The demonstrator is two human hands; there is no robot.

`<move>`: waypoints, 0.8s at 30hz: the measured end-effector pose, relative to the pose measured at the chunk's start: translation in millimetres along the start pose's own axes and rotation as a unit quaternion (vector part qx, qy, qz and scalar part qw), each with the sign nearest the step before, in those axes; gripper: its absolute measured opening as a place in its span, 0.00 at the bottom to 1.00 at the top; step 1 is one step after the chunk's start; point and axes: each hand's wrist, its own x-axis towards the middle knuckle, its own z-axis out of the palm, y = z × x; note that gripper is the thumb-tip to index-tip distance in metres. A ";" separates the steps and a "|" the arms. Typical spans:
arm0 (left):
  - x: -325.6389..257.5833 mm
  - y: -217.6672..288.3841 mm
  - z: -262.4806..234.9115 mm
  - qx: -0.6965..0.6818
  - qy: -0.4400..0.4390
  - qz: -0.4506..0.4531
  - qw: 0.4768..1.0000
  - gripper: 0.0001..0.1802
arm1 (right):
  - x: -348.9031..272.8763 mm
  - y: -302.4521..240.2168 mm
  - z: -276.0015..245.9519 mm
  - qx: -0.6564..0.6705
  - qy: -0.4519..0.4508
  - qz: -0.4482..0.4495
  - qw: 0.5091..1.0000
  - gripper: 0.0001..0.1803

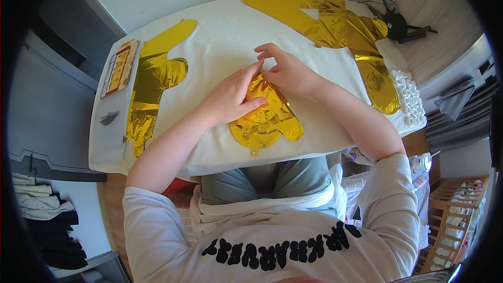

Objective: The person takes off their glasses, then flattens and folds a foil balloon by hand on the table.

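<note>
Head view: left hand (230,94) lies open on gold foil (264,126); right hand (290,72) curls at its top, grip unclear.

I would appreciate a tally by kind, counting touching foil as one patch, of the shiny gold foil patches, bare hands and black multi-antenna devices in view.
Flat, shiny gold foil patches: 3 (left patch, middle patch, right patch)
Bare hands: 2 (left hand, right hand)
Black multi-antenna device: 1
Total: 6
</note>
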 end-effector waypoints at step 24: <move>-4.0 -7.2 3.4 -0.027 0.028 -0.005 0.999 0.44 | -4.8 11.5 -11.1 -0.124 -0.023 -0.198 0.972 0.24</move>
